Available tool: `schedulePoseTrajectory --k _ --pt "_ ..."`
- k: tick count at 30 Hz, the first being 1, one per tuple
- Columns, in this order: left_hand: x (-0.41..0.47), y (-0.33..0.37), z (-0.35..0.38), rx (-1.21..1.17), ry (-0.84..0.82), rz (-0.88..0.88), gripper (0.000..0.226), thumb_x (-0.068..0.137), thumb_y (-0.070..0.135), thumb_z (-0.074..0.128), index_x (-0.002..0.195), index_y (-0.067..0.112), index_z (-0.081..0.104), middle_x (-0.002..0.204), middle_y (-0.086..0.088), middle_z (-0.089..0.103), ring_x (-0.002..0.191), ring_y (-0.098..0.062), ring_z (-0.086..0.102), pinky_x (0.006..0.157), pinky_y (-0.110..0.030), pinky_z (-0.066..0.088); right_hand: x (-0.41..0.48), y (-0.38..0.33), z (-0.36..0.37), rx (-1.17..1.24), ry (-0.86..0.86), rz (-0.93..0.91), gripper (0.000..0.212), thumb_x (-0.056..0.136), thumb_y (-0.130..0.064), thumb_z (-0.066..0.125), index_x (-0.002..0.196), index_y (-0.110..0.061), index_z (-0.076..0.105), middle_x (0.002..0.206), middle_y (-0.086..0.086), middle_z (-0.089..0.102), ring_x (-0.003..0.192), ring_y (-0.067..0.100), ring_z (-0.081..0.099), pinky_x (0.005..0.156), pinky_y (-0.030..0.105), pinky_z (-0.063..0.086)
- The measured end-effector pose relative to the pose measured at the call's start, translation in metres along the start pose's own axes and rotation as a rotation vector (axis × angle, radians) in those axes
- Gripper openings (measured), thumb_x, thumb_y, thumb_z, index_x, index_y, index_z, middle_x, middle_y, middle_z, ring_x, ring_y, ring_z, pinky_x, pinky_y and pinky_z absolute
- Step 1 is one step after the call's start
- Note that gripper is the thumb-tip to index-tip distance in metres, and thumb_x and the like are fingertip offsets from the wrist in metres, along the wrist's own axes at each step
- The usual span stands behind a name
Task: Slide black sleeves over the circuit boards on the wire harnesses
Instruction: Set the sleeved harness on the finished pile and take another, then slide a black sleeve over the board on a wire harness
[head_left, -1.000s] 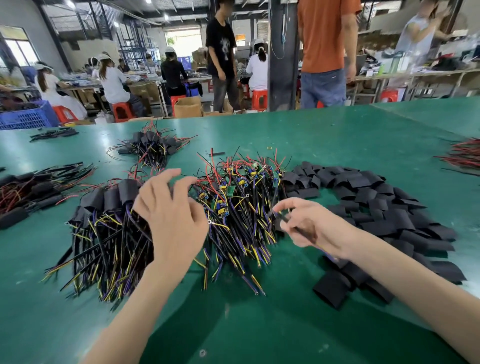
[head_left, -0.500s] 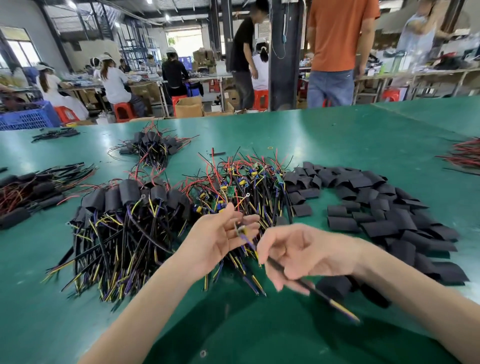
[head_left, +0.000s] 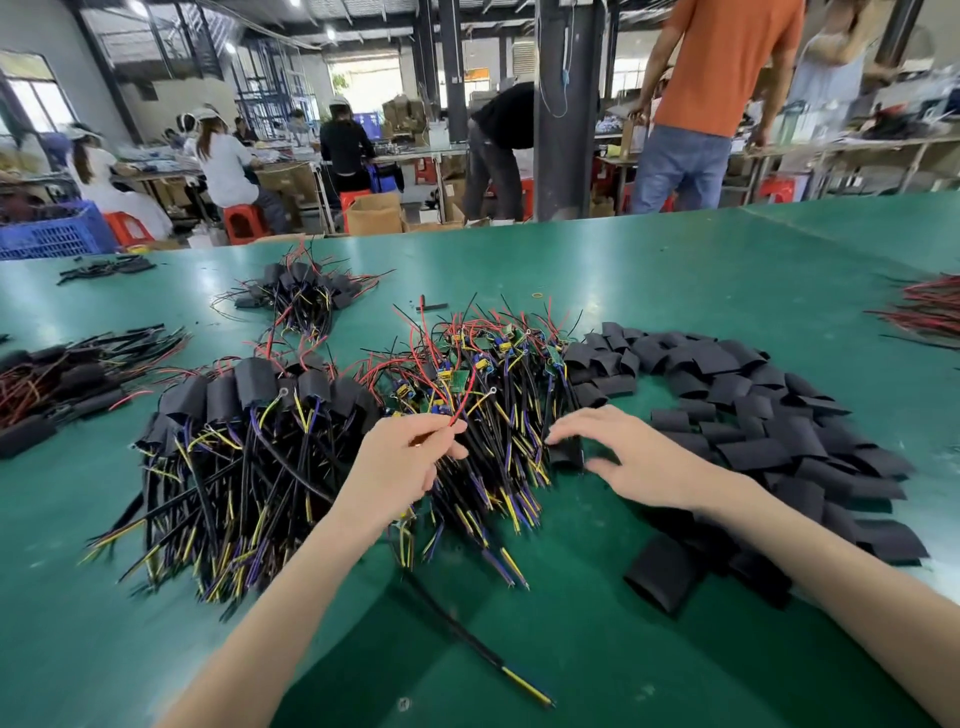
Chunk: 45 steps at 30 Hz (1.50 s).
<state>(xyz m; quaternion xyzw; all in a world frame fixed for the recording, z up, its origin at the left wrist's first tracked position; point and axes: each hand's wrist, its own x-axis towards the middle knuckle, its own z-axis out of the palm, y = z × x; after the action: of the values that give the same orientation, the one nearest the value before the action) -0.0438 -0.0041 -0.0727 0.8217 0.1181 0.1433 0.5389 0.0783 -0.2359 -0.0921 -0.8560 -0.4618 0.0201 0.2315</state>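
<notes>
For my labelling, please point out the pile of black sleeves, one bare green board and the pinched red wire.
Sleeve pile (head_left: 737, 387), head view, a middle sleeve.
Green board (head_left: 459, 380), head view, its flat face.
Red wire (head_left: 466, 402), head view, its lower stretch.

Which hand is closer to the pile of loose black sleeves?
Right. The right hand lies at the black sleeve pile's left edge, touching one sleeve; the left hand pinches a red wire farther left.

I see the left hand (head_left: 400, 462) pinching a red wire (head_left: 462, 408) above the unsleeved harness pile (head_left: 498, 379), while the right hand (head_left: 641, 462) lays spread fingers on a black sleeve (head_left: 567, 453) beside the sleeve heap (head_left: 753, 415) on the green table (head_left: 675, 270)
</notes>
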Motion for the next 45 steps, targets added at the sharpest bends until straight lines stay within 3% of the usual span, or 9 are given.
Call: schedulePoseTrajectory --k 3,8,11,16,22,27,34,39,45 --pt "-0.002 -0.003 0.002 0.321 0.091 0.216 0.018 0.094 0.017 0.056 0.097 0.015 0.073 0.072 0.008 0.065 0.042 -0.006 0.04 0.045 -0.014 0.031 0.003 0.0 0.004 0.001 0.043 -0.069 0.027 0.086 -0.008 0.065 0.111 -0.018 0.062 0.11 -0.007 0.059 0.103 0.012 0.046 0.097 0.033 0.036" --pt "-0.005 -0.003 0.0 0.616 0.128 0.388 0.024 0.097 0.02 0.051 0.113 0.019 0.069 0.088 0.002 0.06 0.078 -0.014 0.057 0.076 -0.033 0.047 0.002 -0.001 0.002 -0.059 0.033 -0.105 0.021 0.085 -0.03 0.067 0.104 -0.022 0.065 0.098 -0.008 0.057 0.094 0.006 0.043 0.088 0.029 0.035" --pt "-0.005 -0.001 -0.003 0.754 0.142 0.46 0.027 0.098 0.02 0.049 0.118 0.021 0.066 0.097 0.004 0.06 0.082 -0.02 0.06 0.072 -0.036 0.05 0.003 -0.007 0.002 -0.087 0.156 -0.136 0.013 0.084 -0.031 0.068 0.089 -0.018 0.065 0.086 -0.006 0.06 0.083 0.008 0.049 0.078 0.027 0.039" --pt "-0.007 -0.001 -0.006 0.96 0.112 0.55 0.044 0.09 0.005 0.055 0.126 0.031 0.06 0.095 0.004 0.056 0.065 -0.026 0.058 0.054 -0.031 0.045 0.0 -0.013 0.006 -0.061 0.234 -0.048 0.02 0.087 -0.019 0.058 0.083 -0.019 0.039 0.056 -0.01 0.048 0.056 0.005 0.047 0.05 0.021 0.028" --pt "-0.011 0.001 -0.001 0.904 0.064 0.558 0.045 0.093 0.006 0.052 0.127 0.034 0.059 0.101 0.005 0.057 0.075 -0.023 0.06 0.063 -0.038 0.052 -0.001 -0.017 0.011 0.002 0.066 -0.048 0.019 0.089 -0.019 0.047 0.086 -0.024 0.029 0.075 0.001 0.049 0.067 0.021 0.043 0.066 0.037 0.041" --pt "-0.012 0.002 0.002 0.82 0.032 0.532 0.037 0.098 0.013 0.048 0.127 0.034 0.059 0.099 0.005 0.056 0.081 -0.023 0.059 0.071 -0.04 0.05 -0.002 -0.016 0.015 0.009 0.077 -0.079 0.023 0.091 -0.032 0.054 0.086 -0.023 0.034 0.081 -0.008 0.046 0.074 0.01 0.04 0.066 0.022 0.035" --pt "-0.016 0.005 0.005 0.747 0.016 0.554 0.031 0.098 0.015 0.05 0.12 0.03 0.065 0.085 0.003 0.052 0.073 -0.022 0.054 0.067 -0.038 0.048 -0.003 -0.017 0.013 -0.049 0.158 -0.08 0.025 0.082 -0.029 0.068 0.083 -0.023 0.043 0.082 -0.016 0.047 0.082 0.006 0.04 0.075 0.023 0.031" --pt "-0.016 0.005 0.005 0.709 0.038 0.6 0.029 0.095 0.01 0.055 0.115 0.026 0.069 0.08 0.002 0.052 0.064 -0.02 0.05 0.061 -0.037 0.048 -0.001 -0.025 0.01 0.2 0.253 0.012 0.037 0.075 -0.021 0.077 0.088 -0.032 0.045 0.093 -0.009 0.065 0.086 0.0 0.055 0.084 0.022 0.043" --pt "-0.017 0.006 0.005 0.683 0.067 0.644 0.026 0.091 0.007 0.06 0.108 0.024 0.072 0.077 0.002 0.052 0.06 -0.021 0.05 0.055 -0.038 0.049 -0.001 -0.033 0.005 0.375 0.367 0.057 0.042 0.07 -0.016 0.081 0.086 -0.036 0.048 0.097 -0.007 0.07 0.094 -0.006 0.06 0.088 0.007 0.041"
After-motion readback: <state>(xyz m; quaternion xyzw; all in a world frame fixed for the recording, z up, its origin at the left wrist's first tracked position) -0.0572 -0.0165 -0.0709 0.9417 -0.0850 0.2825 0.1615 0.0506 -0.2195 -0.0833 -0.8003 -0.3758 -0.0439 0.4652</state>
